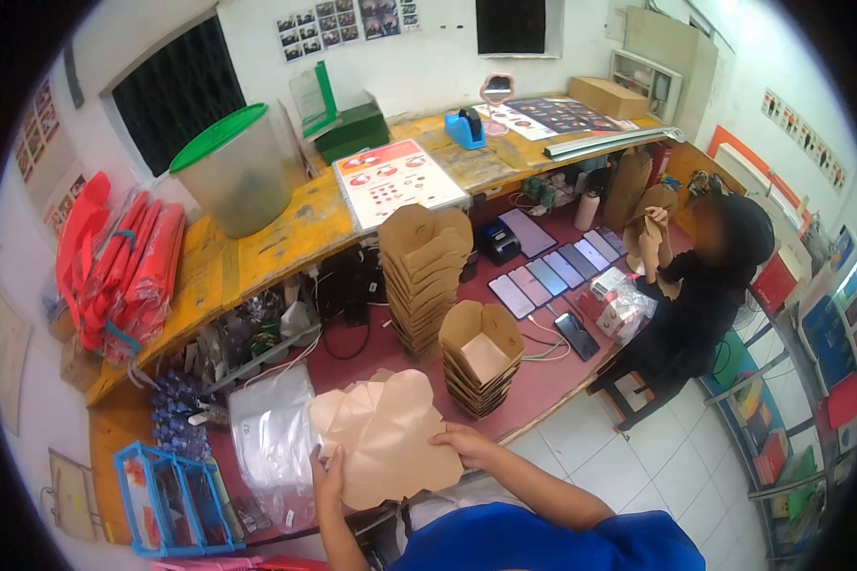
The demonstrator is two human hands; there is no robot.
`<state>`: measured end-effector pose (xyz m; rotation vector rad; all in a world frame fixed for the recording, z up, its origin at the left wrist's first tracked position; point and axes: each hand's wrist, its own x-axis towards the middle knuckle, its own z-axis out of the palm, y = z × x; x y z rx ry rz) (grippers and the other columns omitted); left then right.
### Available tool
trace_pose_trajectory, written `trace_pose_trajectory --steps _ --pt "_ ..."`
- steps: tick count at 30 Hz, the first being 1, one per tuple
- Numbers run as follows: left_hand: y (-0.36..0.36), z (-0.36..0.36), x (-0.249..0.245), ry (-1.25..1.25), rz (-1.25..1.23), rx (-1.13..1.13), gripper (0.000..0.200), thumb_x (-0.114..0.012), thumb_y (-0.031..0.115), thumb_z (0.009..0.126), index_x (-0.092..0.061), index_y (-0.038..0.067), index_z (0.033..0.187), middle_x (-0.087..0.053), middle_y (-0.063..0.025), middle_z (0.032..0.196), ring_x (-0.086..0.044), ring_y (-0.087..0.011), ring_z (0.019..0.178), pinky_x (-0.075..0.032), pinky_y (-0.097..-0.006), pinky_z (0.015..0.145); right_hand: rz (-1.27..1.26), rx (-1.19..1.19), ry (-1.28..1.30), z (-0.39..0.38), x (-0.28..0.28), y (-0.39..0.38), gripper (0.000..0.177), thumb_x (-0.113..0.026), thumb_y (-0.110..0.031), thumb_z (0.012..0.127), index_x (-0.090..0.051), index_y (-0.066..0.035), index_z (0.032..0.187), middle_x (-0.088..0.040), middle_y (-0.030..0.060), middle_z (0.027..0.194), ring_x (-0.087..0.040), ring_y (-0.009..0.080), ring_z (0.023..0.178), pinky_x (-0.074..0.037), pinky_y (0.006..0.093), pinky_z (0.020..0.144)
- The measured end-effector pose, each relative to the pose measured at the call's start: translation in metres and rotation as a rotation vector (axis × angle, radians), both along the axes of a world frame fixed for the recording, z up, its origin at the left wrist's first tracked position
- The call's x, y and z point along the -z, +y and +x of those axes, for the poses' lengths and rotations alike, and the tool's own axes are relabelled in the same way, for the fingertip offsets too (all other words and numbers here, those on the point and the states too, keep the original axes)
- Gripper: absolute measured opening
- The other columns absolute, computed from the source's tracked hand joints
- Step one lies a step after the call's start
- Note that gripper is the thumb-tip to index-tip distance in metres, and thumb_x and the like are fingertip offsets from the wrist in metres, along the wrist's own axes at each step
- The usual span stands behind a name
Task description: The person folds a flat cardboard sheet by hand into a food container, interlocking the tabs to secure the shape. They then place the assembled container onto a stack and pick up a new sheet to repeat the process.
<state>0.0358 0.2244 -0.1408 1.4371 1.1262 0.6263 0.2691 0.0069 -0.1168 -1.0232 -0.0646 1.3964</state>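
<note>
A flat brown cardboard box blank (386, 438) with scalloped, creased flaps is spread out in front of me at the table's near edge. My left hand (328, 481) grips its left edge, and my right hand (465, 445) pinches the right edge between thumb and fingers. More brown cardboard edges (352, 388) show behind its far side. Just beyond the blank stands a short stack of folded open box trays (484, 357), nested in each other. A taller stack of the same trays (424, 276) rises behind it.
Clear plastic bags (274, 428) lie left of the blank, near a blue basket (176, 500). Several phones (548, 271) line the table at right. A co-worker (714, 266) handles brown cardboard there. A yellow wooden shelf (286, 224) holds a green-lidded bin (229, 176).
</note>
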Motion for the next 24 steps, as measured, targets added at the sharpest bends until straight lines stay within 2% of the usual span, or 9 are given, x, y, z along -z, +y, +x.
trace_pose_trajectory --steps 1,2,3,5,8,14,17,23,24 --pt "-0.004 0.003 -0.013 -0.142 -0.205 0.075 0.077 -0.076 0.033 0.098 -0.039 -0.004 0.154 -0.061 -0.0234 0.137 -0.063 -0.0299 0.121 -0.052 -0.0404 0.101 0.01 -0.018 -0.013 -0.001 -0.013 -0.003 0.041 -0.063 -0.006 0.099 -0.058 -0.002 0.139 -0.07 0.0134 0.128 -0.071 0.0247 0.116 -0.058 0.0395 0.1" --pt "-0.001 -0.002 -0.003 -0.211 -0.306 0.139 0.068 -0.073 0.029 0.101 -0.043 -0.004 0.152 -0.066 -0.0185 0.132 -0.068 -0.0263 0.114 -0.055 -0.0372 0.097 0.019 -0.036 -0.025 0.001 -0.021 -0.004 0.04 -0.064 -0.006 0.099 -0.059 -0.001 0.138 -0.071 0.0129 0.127 -0.071 0.024 0.115 -0.058 0.0392 0.099" --pt "-0.002 -0.003 0.0 -0.216 -0.304 0.147 0.068 -0.073 0.029 0.101 -0.043 -0.004 0.152 -0.066 -0.0185 0.132 -0.068 -0.0263 0.114 -0.055 -0.0372 0.097 0.021 -0.029 -0.032 0.004 -0.018 -0.005 0.04 -0.064 -0.006 0.099 -0.059 -0.001 0.138 -0.071 0.0129 0.127 -0.071 0.024 0.115 -0.058 0.0392 0.099" --pt "-0.005 -0.004 0.009 -0.146 -0.487 0.126 0.06 -0.071 0.025 0.102 -0.048 -0.004 0.149 -0.066 -0.0167 0.136 -0.067 -0.0253 0.119 -0.054 -0.0377 0.1 0.038 -0.054 -0.029 0.007 -0.007 -0.009 0.039 -0.065 -0.006 0.099 -0.061 -0.001 0.137 -0.072 0.0123 0.126 -0.072 0.0231 0.112 -0.058 0.0385 0.099" --pt "-0.009 -0.002 0.029 -0.308 -0.487 0.173 0.054 -0.067 0.023 0.105 -0.05 -0.004 0.148 -0.065 -0.0154 0.139 -0.066 -0.0258 0.122 -0.054 -0.038 0.101 0.037 -0.067 -0.04 0.012 -0.009 -0.016 0.041 -0.06 -0.007 0.1 -0.059 0.001 0.139 -0.069 0.0155 0.131 -0.069 0.0257 0.119 -0.055 0.0398 0.104" --pt "-0.025 0.006 0.041 -0.505 -0.587 0.175 0.055 -0.063 0.019 0.107 -0.045 -0.001 0.154 -0.059 -0.0119 0.148 -0.06 -0.026 0.132 -0.05 -0.0385 0.109 0.062 -0.09 0.009 0.026 0.006 -0.022 0.039 -0.06 -0.007 0.1 -0.061 -0.002 0.138 -0.069 0.0119 0.13 -0.07 0.0231 0.114 -0.055 0.038 0.101" --pt "-0.029 0.005 0.056 -0.59 -0.541 0.16 0.058 -0.063 0.017 0.106 -0.042 0.001 0.158 -0.055 -0.0115 0.153 -0.056 -0.0261 0.137 -0.047 -0.0391 0.113 0.108 -0.107 -0.013 0.031 0.004 -0.022 0.04 -0.061 -0.008 0.099 -0.061 -0.002 0.138 -0.069 0.0115 0.129 -0.07 0.0228 0.113 -0.056 0.0383 0.099" --pt "-0.051 0.009 0.008 -0.467 -0.347 0.14 0.06 -0.064 0.017 0.106 -0.04 0.0 0.158 -0.054 -0.0115 0.154 -0.054 -0.0265 0.139 -0.045 -0.0402 0.115 0.045 -0.137 -0.235 0.042 -0.022 -0.023 0.047 -0.064 -0.009 0.097 -0.058 -0.002 0.143 -0.071 0.0123 0.125 -0.071 0.0212 0.11 -0.059 0.0382 0.093" --pt "-0.054 0.012 0.0 -0.458 -0.31 0.125 0.054 -0.062 0.017 0.107 -0.044 -0.001 0.155 -0.058 -0.0127 0.15 -0.058 -0.0266 0.135 -0.048 -0.0401 0.113 0.05 -0.139 -0.291 0.046 -0.01 -0.018 0.048 -0.065 -0.01 0.098 -0.057 -0.003 0.145 -0.072 0.0109 0.122 -0.071 0.0199 0.109 -0.059 0.0377 0.093"
